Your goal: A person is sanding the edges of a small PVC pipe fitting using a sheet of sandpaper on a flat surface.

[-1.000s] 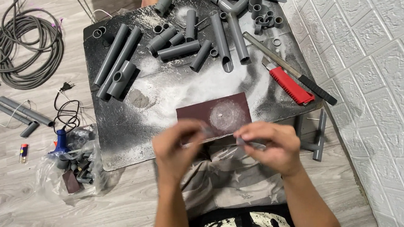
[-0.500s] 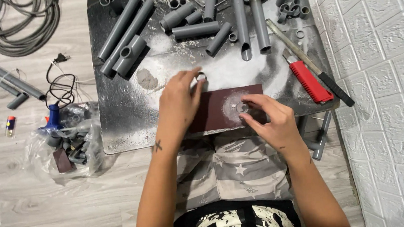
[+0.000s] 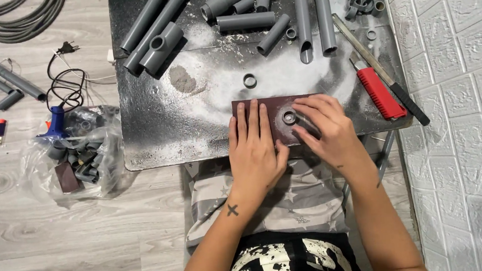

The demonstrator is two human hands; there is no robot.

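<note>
A dark maroon sheet of sandpaper (image 3: 275, 108) lies near the front edge of the dusty black worktable (image 3: 157, 135). My left hand (image 3: 256, 148) lies flat on the sheet's left part, fingers spread. My right hand (image 3: 327, 127) presses a small grey plastic ring (image 3: 289, 117) onto the sandpaper with its fingertips. A second grey ring (image 3: 250, 81) lies loose on the table just beyond the sheet.
Several grey pipes and fittings (image 3: 245, 21) cover the table's far side. A red-handled saw (image 3: 380, 90) lies at the right by the white brick wall (image 3: 461, 83). On the floor to the left sit a plastic bag of fittings (image 3: 78, 159), a blue tool with cord (image 3: 56, 119) and a coiled hose (image 3: 16, 21).
My left hand set a ring down beyond the sheet and came back flat onto the sandpaper. My right hand stayed on the sheet, pressing the other ring.
</note>
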